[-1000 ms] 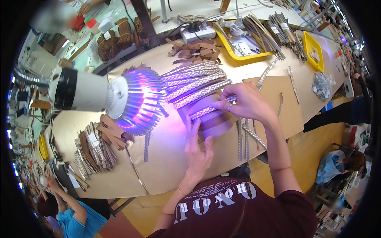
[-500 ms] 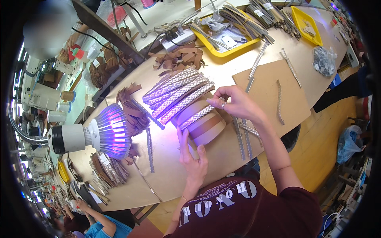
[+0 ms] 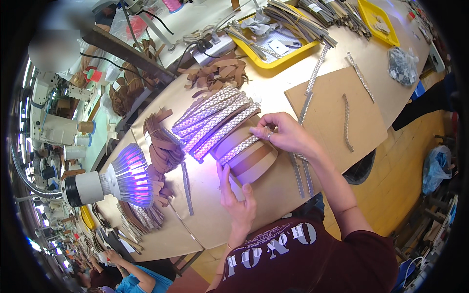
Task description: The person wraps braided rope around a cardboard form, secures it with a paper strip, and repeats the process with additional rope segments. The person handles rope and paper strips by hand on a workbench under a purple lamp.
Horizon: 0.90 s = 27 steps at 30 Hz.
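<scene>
A curved form wrapped in tan and brown bands point(image 3: 244, 158) sits on the table in front of me. Across it lies a single whitish braided strip point(image 3: 239, 149). My right hand point(image 3: 288, 134) pinches the strip's upper right end between thumb and fingers. At the lower left end, my left hand point(image 3: 238, 205) touches the strip with its fingertips; thumb and fingers are spread apart. Just beyond, several more braided strips point(image 3: 215, 117) lie side by side over the form's far part, lit violet by a finned lamp point(image 3: 130, 175) at the left.
Brown strap bundles point(image 3: 162, 146) and loose brown strips point(image 3: 220, 73) lie left and behind. A yellow tray point(image 3: 278, 61) holds scraps and strips at the back. To the right is a cardboard sheet point(image 3: 327, 105) with braided pieces. Another person's arm point(image 3: 139, 276) shows at lower left.
The whole view has shifted slightly. My right hand stays pinched on the strip's end, a little closer to the form. The left hand keeps its place at the other end.
</scene>
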Tool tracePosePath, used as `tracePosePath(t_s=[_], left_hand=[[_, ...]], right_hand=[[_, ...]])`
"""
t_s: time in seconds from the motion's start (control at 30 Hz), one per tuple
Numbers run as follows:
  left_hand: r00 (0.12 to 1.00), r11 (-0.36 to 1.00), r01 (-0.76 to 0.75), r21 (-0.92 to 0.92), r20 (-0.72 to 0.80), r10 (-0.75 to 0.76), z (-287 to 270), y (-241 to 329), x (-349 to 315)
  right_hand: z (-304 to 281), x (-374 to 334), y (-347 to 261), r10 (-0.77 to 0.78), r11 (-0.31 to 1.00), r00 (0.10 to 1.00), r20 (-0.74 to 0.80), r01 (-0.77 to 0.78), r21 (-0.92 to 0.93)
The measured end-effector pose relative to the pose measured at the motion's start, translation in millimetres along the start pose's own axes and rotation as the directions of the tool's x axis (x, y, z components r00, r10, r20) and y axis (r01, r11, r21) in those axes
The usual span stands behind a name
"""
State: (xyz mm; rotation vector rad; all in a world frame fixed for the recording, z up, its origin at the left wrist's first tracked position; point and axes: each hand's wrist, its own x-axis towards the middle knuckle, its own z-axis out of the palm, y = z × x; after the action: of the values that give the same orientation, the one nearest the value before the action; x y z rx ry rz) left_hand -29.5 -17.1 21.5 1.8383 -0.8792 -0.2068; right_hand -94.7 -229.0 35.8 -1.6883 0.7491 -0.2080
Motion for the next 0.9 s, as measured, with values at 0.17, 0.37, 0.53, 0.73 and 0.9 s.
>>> tracePosePath(t_s=[0.17, 0.37, 0.53, 0.73, 0.9], left_hand=[[1.000, 1.000, -0.001, -0.002, -0.009, 0.001, 1, 0, 0], [1.000, 1.000, -0.018, 0.022, -0.013, 0.018, 2, -1, -2], [1.000, 1.000, -0.018, -0.001, -0.019, 0.018, 5, -4, -4], [1.000, 1.000, -0.015, -0.009, 0.004, 0.015, 3, -5, -5], [0.998, 0.998, -0.040, 0.041, 0.055, 0.038, -3, -3, -4]], right_hand=[[6, -1, 4, 0.013, 0.997, 1.000, -0.013, -0.012, 0.070], [19, -7, 13, 0.045, 0.968, 0.998, -0.047, -0.032, 0.250], [30, -9, 23, 0.083, 0.964, 0.983, -0.164, -0.038, 0.262], [39, -4, 33, 0.069, 0.998, 0.960, -0.270, -0.067, 0.020], [36, 2, 38, 0.110, 0.992, 0.947, -0.302, -0.123, -0.024]])
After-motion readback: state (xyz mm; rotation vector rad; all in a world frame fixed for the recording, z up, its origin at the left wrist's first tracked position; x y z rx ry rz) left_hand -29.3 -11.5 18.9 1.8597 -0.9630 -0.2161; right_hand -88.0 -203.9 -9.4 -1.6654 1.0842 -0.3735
